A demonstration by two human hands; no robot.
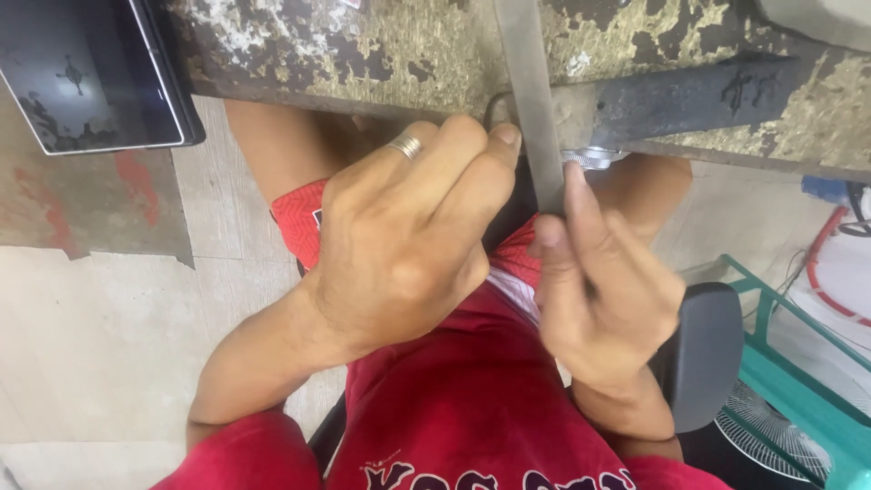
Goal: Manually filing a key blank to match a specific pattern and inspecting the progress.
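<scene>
**A:** Where are your hands at this moment?

**B:** Both are close under the edge of the worn workbench (635, 54), above your lap. Your left hand (399, 245), the one with a ring (406, 146), is curled near the flat metal bar (531, 100). Its thumb tip presses against the bar's left side, just below the bench edge.

**A:** And the right one?

**B:** Your right hand (603, 290) pinches the lower end of the same bar. The forefinger lies along the bar's right side, and the other fingers are bent. So both hands are together on the bar, closed around it from two sides.

**A:** Where is the bar exactly?

**B:** It stands almost upright. It goes from the top of the view, across the bench, down to your fingers. Just right of it, a small knurled metal knob (594, 158) shows under the bench edge, touching your right forefinger tip or very near it; I cannot tell which.

**A:** What else is around you?

**B:** A dark tablet (91, 73) lies at the upper left. A teal frame (789, 363) and a white fan (771, 440) stand at the right, beside your chair's armrest (708, 354).
</scene>
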